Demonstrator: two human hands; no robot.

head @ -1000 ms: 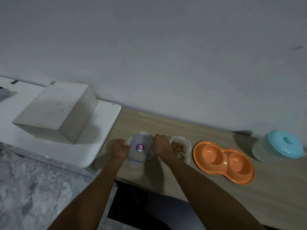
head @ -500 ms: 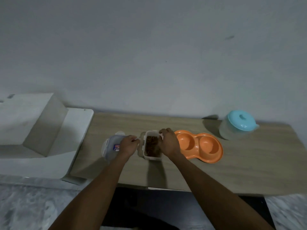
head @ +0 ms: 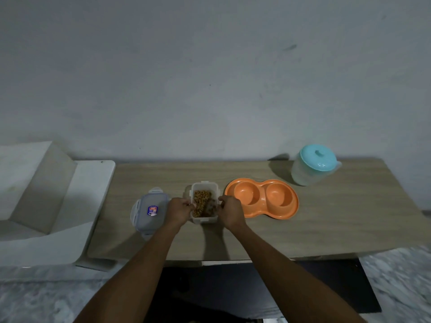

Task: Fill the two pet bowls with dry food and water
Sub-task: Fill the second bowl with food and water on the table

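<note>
Left hand [head: 179, 212] and right hand [head: 231, 212] are gripping the open food tub [head: 204, 202] by its side walls, probably readying a lift and pour. Its lid [head: 150, 210] is lying just left of the left hand, out of the way. The empty double bowl [head: 261, 199] is waiting just right of the right hand.

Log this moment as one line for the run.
left hand: grips tub | right hand: grips tub | lid: off, left of tub | bowls: empty | jug: lidded

Plain grey wall [head: 210, 66] w/ scuffs, wood-grain tabletop [head: 338, 220], white stepped unit [head: 46, 183] at left, marbled grey floor [head: 35, 299], dim light
</note>
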